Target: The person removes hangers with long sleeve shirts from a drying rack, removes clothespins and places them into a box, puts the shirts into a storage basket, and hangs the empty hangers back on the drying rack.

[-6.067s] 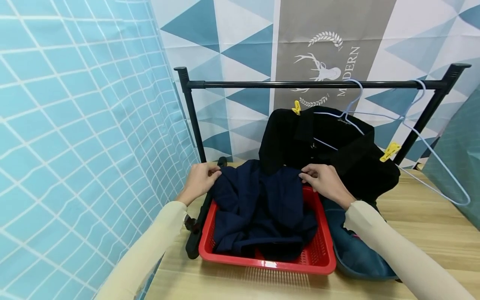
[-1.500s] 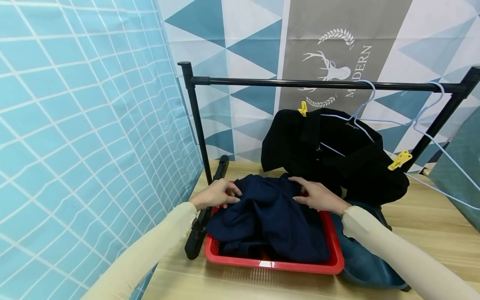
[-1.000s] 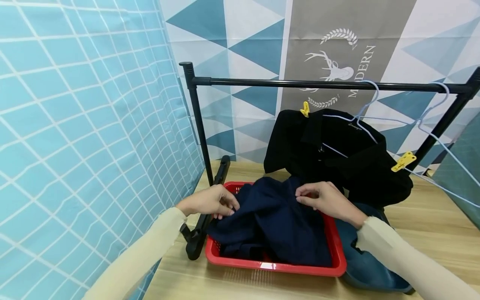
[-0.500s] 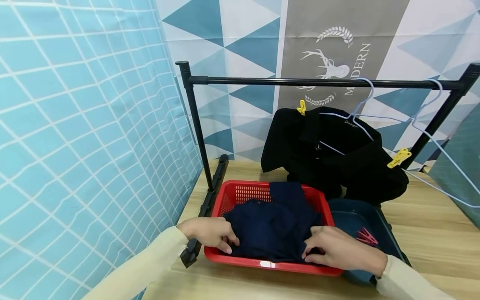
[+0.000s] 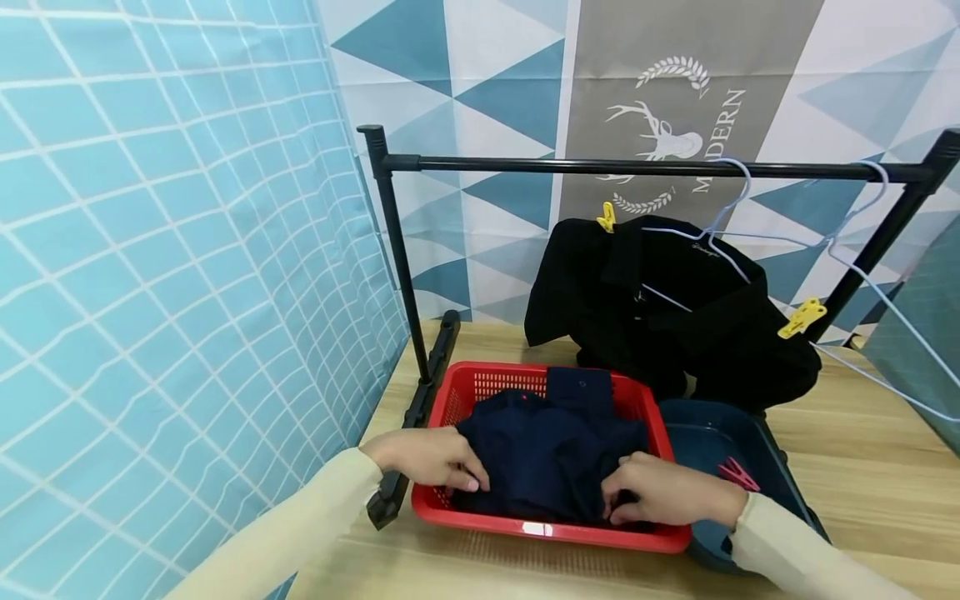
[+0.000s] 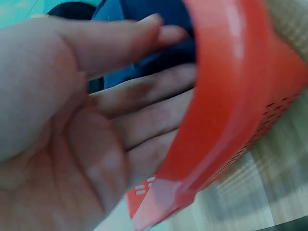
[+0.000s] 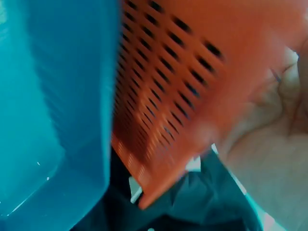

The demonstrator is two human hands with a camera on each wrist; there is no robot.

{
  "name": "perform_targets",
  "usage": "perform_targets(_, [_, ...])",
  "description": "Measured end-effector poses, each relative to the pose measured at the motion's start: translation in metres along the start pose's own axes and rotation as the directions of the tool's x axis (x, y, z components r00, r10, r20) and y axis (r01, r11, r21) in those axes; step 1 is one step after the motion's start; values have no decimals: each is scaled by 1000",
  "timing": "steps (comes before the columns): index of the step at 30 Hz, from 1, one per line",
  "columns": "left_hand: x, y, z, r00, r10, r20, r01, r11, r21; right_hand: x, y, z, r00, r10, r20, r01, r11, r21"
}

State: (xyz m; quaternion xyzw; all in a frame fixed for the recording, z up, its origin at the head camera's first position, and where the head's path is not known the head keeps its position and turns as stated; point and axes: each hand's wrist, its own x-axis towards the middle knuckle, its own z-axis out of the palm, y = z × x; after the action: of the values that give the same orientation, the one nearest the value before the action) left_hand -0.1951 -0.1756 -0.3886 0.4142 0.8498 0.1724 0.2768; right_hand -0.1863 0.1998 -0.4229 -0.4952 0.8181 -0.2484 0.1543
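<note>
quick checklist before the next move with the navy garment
1. Navy garment in red basket: ok
2. Garment spread flat: not ok, bunched up
3. Firm pinch by left hand: cannot tell, wrist view blurred
4. Firm pinch by right hand: cannot tell, contact unclear
5. Black shirt hung from rail: ok
6. Pink peg inside blue tray: ok

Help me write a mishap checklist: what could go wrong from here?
The left hand and right hand are at the navy garment in the red basket; a quick lift might snag and drag the basket. The black garment hangs close behind, so raised cloth could bump it. The pink clothespin lies in the blue tray near the right sleeve, which might knock it.
</note>
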Motion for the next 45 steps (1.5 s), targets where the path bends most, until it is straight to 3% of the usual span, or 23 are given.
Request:
perform_targets(2, [-2, -4, -6, 996, 16, -89, -24, 995, -93, -1, -2, -13, 1000, -13, 7, 13, 994, 104])
perform_targets(4, [-4, -7, -13, 985, 6, -175, -31, 990, -140, 0, -3, -26, 999, 20, -27, -16, 988, 154])
perform_targets(6, [-5, -8, -19, 969, -24, -246, -14, 988, -153, 2, -2, -38, 988, 99, -116, -84, 989, 124])
perform_targets(8, [-3, -10, -22, 957, -43, -287, 0, 989, -148, 8, 1, -46, 956, 189, -223, -180, 982, 63])
perform_targets(10, [0, -10, -24, 955, -60, -289, 20, 990, -141, 18, 7, -50, 909, 275, -312, -293, 956, -11])
perform_targets(12, [5, -10, -22, 964, -58, -260, 39, 996, -77, 28, 14, -52, 872, 363, -327, -384, 923, 0])
perform_targets(14, [11, -9, -19, 975, -43, -217, 49, 999, 23, 37, 22, -53, 856, 431, -285, -436, 899, 49])
perform_targets(17, [21, -5, -16, 985, -17, -171, 46, 985, 169, 45, 34, -51, 821, 531, -208, -491, 844, 218])
perform_targets(21, [26, 1, -16, 989, -24, -147, 53, 979, 197, 48, 44, -49, 801, 562, -204, -472, 804, 361])
perform_targets(24, [22, 3, -17, 991, -35, -129, 57, 984, 168, 48, 43, -50, 822, 531, -205, -418, 807, 416])
perform_targets(28, [11, 5, -16, 996, -20, -83, 29, 993, 112, 38, 30, -50, 870, 467, -161, -362, 825, 434])
perform_targets(31, [3, 8, -12, 999, -22, -36, 25, 996, 88, 24, 13, -47, 917, 394, -66, -338, 853, 397])
perform_targets(34, [-2, 11, -7, 998, -62, 1, 61, 993, 104, 12, -4, -38, 950, 308, 54, -308, 895, 321])
perform_targets(36, [-3, 11, -2, 996, -89, 21, 86, 987, 138, 6, -11, -30, 954, 277, 111, -296, 925, 237])
perform_targets(39, [-2, 11, 5, 992, -120, 49, 109, 976, 187, 1, -14, -16, 951, 281, 132, -295, 950, 106])
perform_targets(42, [0, 10, 11, 987, -143, 78, 123, 969, 216, -1, -15, -5, 945, 310, 105, -312, 950, 1])
perform_targets(45, [2, 8, 14, 984, -151, 93, 126, 966, 226, -4, -15, 2, 957, 284, 63, -279, 957, -83])
